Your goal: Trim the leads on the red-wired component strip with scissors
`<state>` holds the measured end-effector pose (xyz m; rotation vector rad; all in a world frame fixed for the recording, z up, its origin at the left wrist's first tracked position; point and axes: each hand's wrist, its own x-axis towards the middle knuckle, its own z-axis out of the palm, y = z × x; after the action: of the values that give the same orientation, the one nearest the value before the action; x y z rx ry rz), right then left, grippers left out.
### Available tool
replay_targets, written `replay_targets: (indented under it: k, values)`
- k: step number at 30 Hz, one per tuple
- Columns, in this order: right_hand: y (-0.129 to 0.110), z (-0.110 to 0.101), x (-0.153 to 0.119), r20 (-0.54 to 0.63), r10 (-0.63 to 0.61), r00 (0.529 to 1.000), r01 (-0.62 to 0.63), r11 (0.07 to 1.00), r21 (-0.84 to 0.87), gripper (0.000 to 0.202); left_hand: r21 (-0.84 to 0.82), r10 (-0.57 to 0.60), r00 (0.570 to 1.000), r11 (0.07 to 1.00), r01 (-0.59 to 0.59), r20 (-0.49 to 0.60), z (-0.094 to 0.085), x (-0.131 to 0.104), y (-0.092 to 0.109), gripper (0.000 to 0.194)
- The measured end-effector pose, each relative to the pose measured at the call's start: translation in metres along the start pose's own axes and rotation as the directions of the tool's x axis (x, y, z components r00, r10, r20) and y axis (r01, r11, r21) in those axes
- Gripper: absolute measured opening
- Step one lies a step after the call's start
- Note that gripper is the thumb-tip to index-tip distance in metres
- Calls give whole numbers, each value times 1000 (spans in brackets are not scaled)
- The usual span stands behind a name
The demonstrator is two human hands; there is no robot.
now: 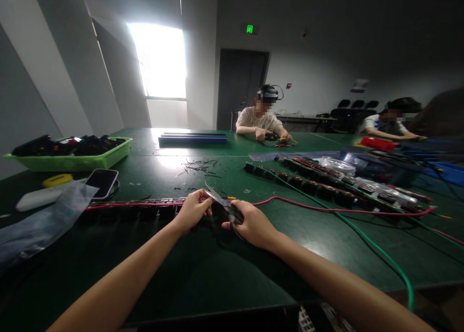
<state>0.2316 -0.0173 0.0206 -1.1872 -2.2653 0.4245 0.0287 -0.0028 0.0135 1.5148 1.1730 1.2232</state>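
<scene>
On the green table point(170, 283), left of centre: long dark strip point(141, 210) lying crosswise, right end lost to view around the left hand point(192, 210).
Left hand: fingers bent, thumb and fingertips near one another, just beside the blades; cannot tell whether pinched on anything.
Right hand point(252, 221): curled around the dark handles of the scissors point(219, 200).
Scissors: held above the table, blades pointing up and leftward, toward the left fingertips.
Red wire point(300, 206): running from behind the right hand to the right, in a loose wave.
Green wire point(373, 242): curving from the right-hand strips point(308, 184) down toward the near table edge.
Clippings point(200, 167): thin, dark, scattered in a loose heap beyond the hands.
Left side: phone point(103, 183) near a plastic bag point(47, 230) and a yellow object point(57, 180); farther back, light-green basket point(79, 164) filled with black parts.
Far side: blue bar point(192, 139) lying flat; one co-worker point(250, 119) with both hands at small coloured pieces, another point(384, 124) at far right, bent over the table.
</scene>
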Motion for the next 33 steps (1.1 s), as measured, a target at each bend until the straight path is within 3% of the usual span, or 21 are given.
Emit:
replay_targets:
  k: [13,20,25,33]
  values:
    - [-6,-1,-1,-6,1,1000,-1,1000,22,51,0,-7,1000,1000,7,15,-1,0,-1,25]
    - [-1,-5,2,-42,42,998,-38,996,82,38,24,-29,1000,999,29,-2,-1,-1,1,28]
    - [3,-7,5,-79,35,996,-34,999,17,30,-4,-31,999,1000,31,-18,-1,-1,1,29]
    - [-1,-3,-1,-71,-28,997,20,993,-117,48,-39,-31,1000,999,31,3,-1,1,-3,23]
